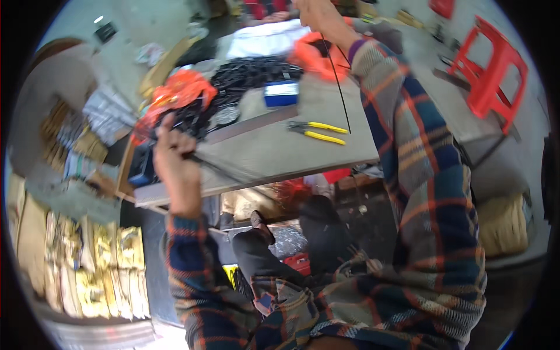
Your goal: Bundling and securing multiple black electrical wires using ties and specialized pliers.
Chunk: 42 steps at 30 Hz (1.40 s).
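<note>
My left hand (177,166) is at the table's left front edge, its fingers curled and one finger pointing up. Blurred thin black strands (224,169) trail rightward from it over the edge. My right arm stretches to the far side, where my right hand (319,16), cut by the top of the view, is closed on a thin black cord (339,87) that hangs toward the tabletop. Yellow-handled pliers (318,131) lie below the cord. An orange plastic bag (181,90) with black parts sits just beyond my left hand.
A heap of black parts (248,76), a blue box (281,93) and a flat metal bar (254,124) lie on the table (280,153). Another orange bag (312,55) is farther back. A red stool (490,73) stands at right. A person's hand (274,17) shows across the table.
</note>
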### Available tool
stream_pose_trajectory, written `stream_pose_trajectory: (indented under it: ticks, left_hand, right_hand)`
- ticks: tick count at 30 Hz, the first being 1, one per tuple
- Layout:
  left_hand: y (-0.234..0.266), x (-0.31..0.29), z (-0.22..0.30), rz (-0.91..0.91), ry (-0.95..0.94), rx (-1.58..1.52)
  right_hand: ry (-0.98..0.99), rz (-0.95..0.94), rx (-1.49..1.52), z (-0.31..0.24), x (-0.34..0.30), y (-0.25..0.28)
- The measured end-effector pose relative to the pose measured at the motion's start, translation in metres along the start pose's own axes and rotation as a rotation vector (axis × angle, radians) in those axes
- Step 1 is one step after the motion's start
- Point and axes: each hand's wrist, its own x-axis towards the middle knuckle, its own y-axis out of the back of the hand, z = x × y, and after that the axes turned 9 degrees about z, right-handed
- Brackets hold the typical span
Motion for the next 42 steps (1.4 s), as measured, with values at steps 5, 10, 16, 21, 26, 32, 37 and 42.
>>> stream_pose_trajectory:
  ticks: [5,10,16,21,26,32,37,42]
  left_hand:
    - [-0.006,0.003,0.010,-0.053,0.095,0.138]
    - [-0.032,-0.011,0.010,-0.107,0.165,0.264]
    - [-0.052,-0.024,-0.016,-0.193,0.147,0.333]
    - [-0.062,-0.032,-0.035,-0.212,0.286,0.204]
    - [-0.068,-0.035,-0.046,-0.144,0.310,0.208]
    - [-0.061,-0.028,-0.051,-0.012,0.292,0.098]
    - [-0.051,-0.026,-0.047,-0.018,0.171,-0.017]
    - [-0.044,-0.031,-0.036,-0.086,0.117,0.108]
  right_hand:
    - [0.018,-0.719,-0.559,0.072,-0.150,0.067]
    - [-0.499,-0.908,-0.296,0.052,-0.287,0.138]
    - [-0.562,-0.578,-0.420,0.064,-0.213,0.105]
    - [0.152,-0.262,0.152,-0.003,-0.092,0.038]
    - [0.033,-0.542,0.066,-0.104,-0.002,0.033]
    - [0.028,-0.487,0.254,-0.193,-0.011,0.071]
    - [-0.383,-0.245,0.604,-0.233,-0.072,0.080]
    - [-0.914,-0.465,1.404,-0.246,-0.085,0.064]
